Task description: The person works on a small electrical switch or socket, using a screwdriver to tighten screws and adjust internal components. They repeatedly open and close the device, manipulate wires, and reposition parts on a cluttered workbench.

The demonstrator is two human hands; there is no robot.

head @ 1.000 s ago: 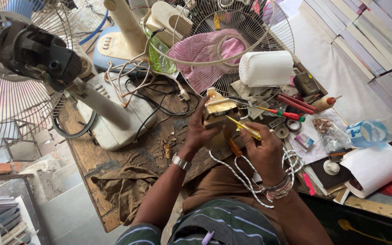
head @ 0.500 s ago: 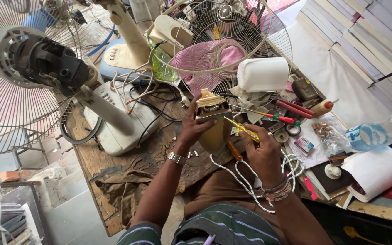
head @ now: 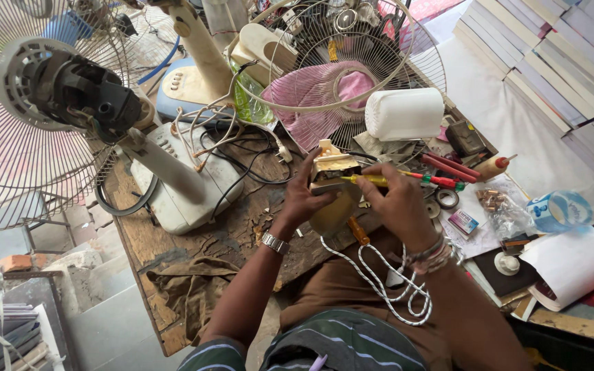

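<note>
centrally, left hand (head: pixel 304 199) closed around a cream fan part (head: pixel 331 168) above the wooden workbench (head: pixel 173 254), right hand (head: pixel 397 203) pinching a yellow screwdriver (head: pixel 366 180), long axis horizontal, tip pointing left into the part

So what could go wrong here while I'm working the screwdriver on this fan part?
The yellow screwdriver in the right hand points toward the left hand gripping the beige fan part; a slip could jab the fingers. The white cord looped at the wrist could snag on bench tools.
</note>
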